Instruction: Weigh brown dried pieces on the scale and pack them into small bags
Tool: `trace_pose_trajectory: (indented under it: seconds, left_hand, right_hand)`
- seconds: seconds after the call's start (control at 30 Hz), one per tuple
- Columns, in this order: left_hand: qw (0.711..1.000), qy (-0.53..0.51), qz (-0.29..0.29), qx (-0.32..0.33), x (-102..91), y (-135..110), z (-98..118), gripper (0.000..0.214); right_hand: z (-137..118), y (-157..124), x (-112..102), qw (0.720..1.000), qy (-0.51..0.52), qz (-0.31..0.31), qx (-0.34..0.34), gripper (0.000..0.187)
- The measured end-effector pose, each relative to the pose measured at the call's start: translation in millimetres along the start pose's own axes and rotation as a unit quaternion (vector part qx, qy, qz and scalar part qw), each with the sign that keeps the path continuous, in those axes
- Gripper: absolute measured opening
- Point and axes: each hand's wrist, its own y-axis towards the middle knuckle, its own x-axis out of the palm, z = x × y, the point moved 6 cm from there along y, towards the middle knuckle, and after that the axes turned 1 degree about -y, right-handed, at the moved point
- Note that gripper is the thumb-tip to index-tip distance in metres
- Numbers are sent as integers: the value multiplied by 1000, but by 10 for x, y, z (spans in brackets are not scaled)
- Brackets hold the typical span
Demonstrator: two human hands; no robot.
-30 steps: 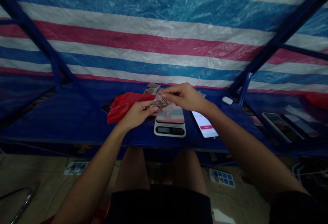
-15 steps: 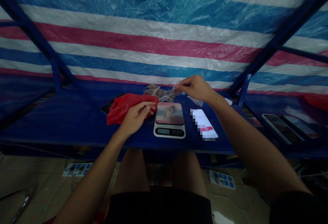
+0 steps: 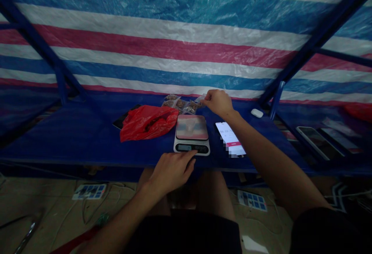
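Note:
My left hand [image 3: 171,172] rests its fingertips on the front panel of a digital kitchen scale [image 3: 192,148] and holds nothing. The scale's display is too small to read. Behind the scale, my right hand [image 3: 217,102] pinches the corner of a transparent plastic bag [image 3: 190,107] of brown pieces. It lies against other small bags [image 3: 171,101] of similar contents. A crumpled red plastic bag [image 3: 147,123] lies left of the scale, apart from both hands.
A smartphone [image 3: 229,138] lies right of the scale, with a white earbud case [image 3: 257,113] beyond it. A dark device [image 3: 123,118] sits under the red bag's edge. More phones [image 3: 318,143] lie on a lower right shelf. Blue metal framing [image 3: 276,101] and a striped tarp surround the blue table [image 3: 87,137].
My left hand has left the red bag and moved toward me onto the scale's front panel. My right hand has shifted slightly down, still at the transparent bag's corner.

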Motion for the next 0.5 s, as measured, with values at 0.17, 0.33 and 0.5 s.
trace_pose_trajectory:
  seconds: [0.17,0.33,0.5]
  left_hand:
    - [998,45,-45,-17,87,12,238,56]
    - [996,51,-67,-34,140,64,321,62]
    - [995,64,-59,-38,163,121,341,61]
  right_hand:
    - [-179,-107,47,999,-12,-49,-18,32]
    - [-286,-176,0,995,4,-76,-63,27]
    - [-250,-213,-43,996,14,-65,-62,32]
